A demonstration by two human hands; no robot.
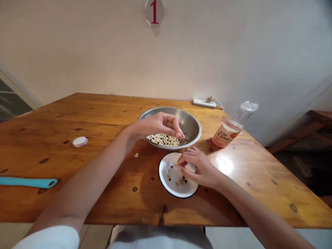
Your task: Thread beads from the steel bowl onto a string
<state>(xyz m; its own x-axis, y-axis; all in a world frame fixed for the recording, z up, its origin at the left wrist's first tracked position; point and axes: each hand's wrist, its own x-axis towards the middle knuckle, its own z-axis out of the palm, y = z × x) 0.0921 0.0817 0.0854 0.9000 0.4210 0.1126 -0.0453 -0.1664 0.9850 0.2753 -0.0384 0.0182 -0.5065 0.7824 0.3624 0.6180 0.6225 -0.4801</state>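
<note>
On the knotted wooden table (pixel 103 114), a steel bowl (pixel 187 119) sits just beyond a white enamel plate (pixel 190 191), close enough that each of the 2 hands works over its own dish. The left hand (pixel 157 126) pinches narrowly above the bowl's pale and dark beans (pixel 163 140), though any bean held is hidden, while the right hand (pixel 201 169) curls around a small white piece (pixel 191 167) over the plate's few scattered beans (pixel 181 181).

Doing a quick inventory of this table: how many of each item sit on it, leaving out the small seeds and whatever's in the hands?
Steel bowl: 1
White dish: 1
Bottle: 1
White disc: 1
Teal handle: 1
Power strip: 1
Total: 6
</note>
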